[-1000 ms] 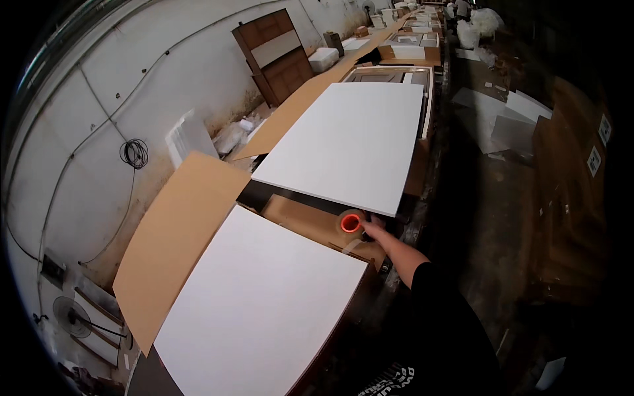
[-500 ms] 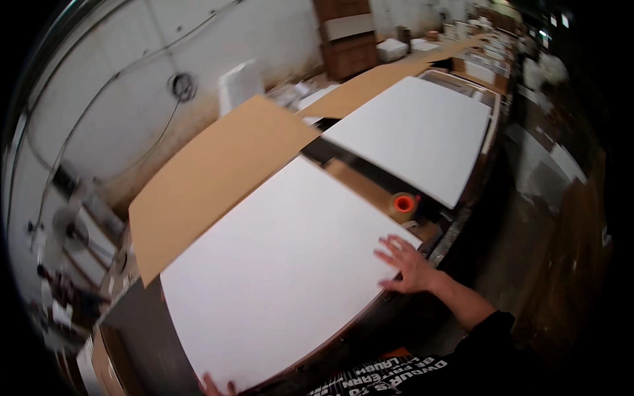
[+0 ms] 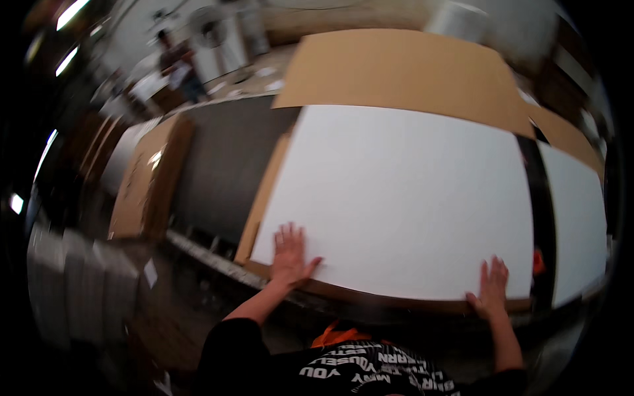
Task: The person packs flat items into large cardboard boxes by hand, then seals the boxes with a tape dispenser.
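Observation:
A large white flat panel (image 3: 403, 198) lies in front of me, with a cardboard border (image 3: 265, 188) showing along its left and near edges. My left hand (image 3: 289, 259) rests spread near the panel's near left corner, thumb pointing right. Close to the near right corner, my right hand (image 3: 491, 287) lies with its fingers stretched over the panel's edge. Neither hand grips anything. Along the panel's far side a brown cardboard sheet (image 3: 409, 72) extends outward.
To the right, past a dark gap holding something orange (image 3: 538, 262), lies a second white panel (image 3: 576, 218). A dark bench surface (image 3: 218, 158) and a cardboard box (image 3: 148, 178) are at left. Another person (image 3: 178, 66) stands farther back, near a fan (image 3: 208, 30).
The view has swung left, bringing the box and other person nearer the middle. My left hand now shows fully on the panel; my right hand remains at its near right part.

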`<move>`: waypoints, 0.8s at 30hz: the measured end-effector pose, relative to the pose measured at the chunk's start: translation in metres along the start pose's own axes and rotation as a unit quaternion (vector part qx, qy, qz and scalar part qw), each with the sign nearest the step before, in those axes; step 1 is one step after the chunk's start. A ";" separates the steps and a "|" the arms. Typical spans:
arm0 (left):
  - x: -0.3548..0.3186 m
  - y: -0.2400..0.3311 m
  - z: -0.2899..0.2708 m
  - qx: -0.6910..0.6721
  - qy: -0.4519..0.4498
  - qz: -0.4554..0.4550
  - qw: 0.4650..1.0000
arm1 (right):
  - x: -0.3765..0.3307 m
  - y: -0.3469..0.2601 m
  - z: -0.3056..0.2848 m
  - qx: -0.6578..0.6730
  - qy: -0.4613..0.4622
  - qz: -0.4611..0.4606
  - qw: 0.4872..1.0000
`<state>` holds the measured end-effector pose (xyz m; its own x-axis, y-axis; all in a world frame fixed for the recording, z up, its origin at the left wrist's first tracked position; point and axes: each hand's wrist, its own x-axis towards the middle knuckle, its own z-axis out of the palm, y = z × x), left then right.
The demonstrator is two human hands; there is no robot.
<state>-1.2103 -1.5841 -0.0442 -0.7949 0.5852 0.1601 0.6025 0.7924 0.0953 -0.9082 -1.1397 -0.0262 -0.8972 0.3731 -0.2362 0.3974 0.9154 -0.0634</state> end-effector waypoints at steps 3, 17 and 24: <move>-0.003 0.028 -0.009 -0.031 0.037 0.026 0.998 | -0.008 -0.002 -0.005 -0.069 0.007 0.011 0.998; 0.020 0.259 0.023 -0.190 -0.100 0.238 0.947 | 0.075 0.116 -0.030 -0.036 0.088 -0.227 0.969; 0.013 0.259 0.007 -0.058 -0.166 0.216 0.960 | 0.369 0.324 -0.128 0.145 0.437 0.036 0.887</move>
<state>-1.0646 -1.3698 -0.0247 -0.4360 0.8932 -0.1104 0.8699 0.4497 0.2026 -1.1345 -0.6859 -0.0098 -0.6241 0.5185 0.5845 0.3782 0.8551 -0.3547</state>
